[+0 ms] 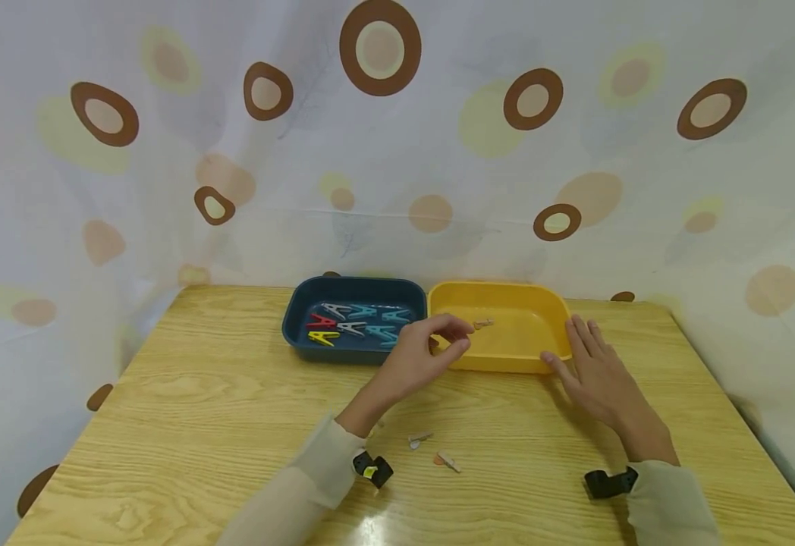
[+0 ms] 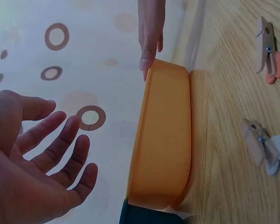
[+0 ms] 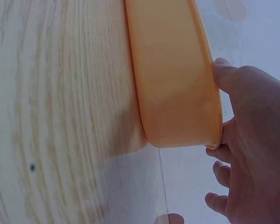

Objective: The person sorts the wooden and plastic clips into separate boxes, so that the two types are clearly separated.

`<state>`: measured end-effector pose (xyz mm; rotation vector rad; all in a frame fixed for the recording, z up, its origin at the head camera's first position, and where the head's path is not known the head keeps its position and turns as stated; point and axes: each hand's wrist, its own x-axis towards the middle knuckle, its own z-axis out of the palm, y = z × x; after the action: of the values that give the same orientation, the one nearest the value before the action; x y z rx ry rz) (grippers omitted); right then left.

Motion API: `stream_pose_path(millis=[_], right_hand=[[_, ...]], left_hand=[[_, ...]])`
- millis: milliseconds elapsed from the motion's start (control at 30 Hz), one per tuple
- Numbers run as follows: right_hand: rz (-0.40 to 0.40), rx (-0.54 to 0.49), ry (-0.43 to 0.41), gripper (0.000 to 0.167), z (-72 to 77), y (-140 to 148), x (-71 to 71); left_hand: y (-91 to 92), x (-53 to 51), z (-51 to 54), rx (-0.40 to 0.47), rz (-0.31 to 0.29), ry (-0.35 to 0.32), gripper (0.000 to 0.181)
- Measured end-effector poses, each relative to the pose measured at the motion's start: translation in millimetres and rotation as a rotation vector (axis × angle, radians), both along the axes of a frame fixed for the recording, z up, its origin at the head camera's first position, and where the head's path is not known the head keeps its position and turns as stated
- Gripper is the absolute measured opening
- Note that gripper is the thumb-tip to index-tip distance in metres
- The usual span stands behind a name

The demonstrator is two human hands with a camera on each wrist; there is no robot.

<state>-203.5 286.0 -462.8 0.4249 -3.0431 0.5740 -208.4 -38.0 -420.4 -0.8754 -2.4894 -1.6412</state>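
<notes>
Yellow tray (image 1: 507, 365): touched at right end by right hand (image 1: 601, 379) with straight fingers; at left end, just beside left hand (image 1: 419, 355) with thumb and fingers apart.

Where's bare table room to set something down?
Table left of the left sleeve, in front of the blue tray, is bare; so is the patch between the loose clothespins and right hand. Crowded: inside the blue tray, among clips, and where the yellow tray sits right beside it, near the left hand.

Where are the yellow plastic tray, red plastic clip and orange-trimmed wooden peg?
Yellow plastic tray (image 1: 516, 332): head view, inside floor.
Red plastic clip (image 1: 323, 321): head view, middle.
Orange-trimmed wooden peg (image 2: 269, 37): left wrist view, wooden body.
</notes>
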Motion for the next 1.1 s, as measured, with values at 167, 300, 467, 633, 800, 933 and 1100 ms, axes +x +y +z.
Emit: stream_pose_path(millis=[167,300,467,633,800,933,1100], right_hand=[[0.006,-0.016,-0.005,0.086,-0.7,-1,0.1],[0.01,-0.02,0.002,0.085,-1.2,-3,-0.4],[0.01,-0.027,-0.002,0.086,-3.4,-3,0.0],[0.009,-0.028,-0.009,0.086,-5.8,-1,2.2],[0.008,-0.03,-0.001,0.085,-4.1,-2,2.1],[0.011,-0.027,0.0,0.086,-2.3,-2,0.4],[0.008,-0.018,-0.004,0.086,0.7,3,-0.3]], left_hand=[[-10.8,13.1,-6.2,0.008,-0.007,-0.029,0.018],[-22.9,23.5,-12.1,0.007,-0.003,-0.059,0.017],[-39.8,30.2,-19.9,0.029,0.009,-0.091,0.017],[-55.2,34.1,-26.5,0.029,0.022,-0.099,0.018],[-68.6,39.5,-30.2,0.06,0.037,-0.109,0.019],[-77.6,44.6,-33.6,0.111,0.04,-0.154,0.02],[-86.2,49.6,-40.9,0.129,0.076,-0.176,0.019]])
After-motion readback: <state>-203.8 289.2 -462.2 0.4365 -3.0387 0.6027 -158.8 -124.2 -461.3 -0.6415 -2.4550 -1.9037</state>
